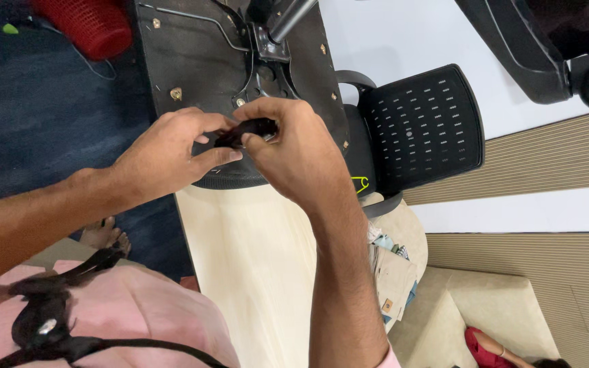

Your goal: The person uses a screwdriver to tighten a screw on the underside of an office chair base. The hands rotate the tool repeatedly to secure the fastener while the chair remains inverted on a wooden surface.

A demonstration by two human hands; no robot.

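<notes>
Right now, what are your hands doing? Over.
Left hand and right hand both pinch a small black plastic part. Upturned black office chair base behind. Nothing blocking.

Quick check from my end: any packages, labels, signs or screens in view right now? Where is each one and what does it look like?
Cardboard pieces: flat, pale brown, stacked below the table's right edge, beside the cream cushion.
Small tag: orange square on the lowest cardboard piece.
Sticker: yellow-green marking at the upturned chair's seat edge, right of the right hand.
No signs or screens show.

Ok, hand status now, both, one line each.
Left hand: closed, pinching the small black part.
Right hand: closed on the same small black part.
</notes>
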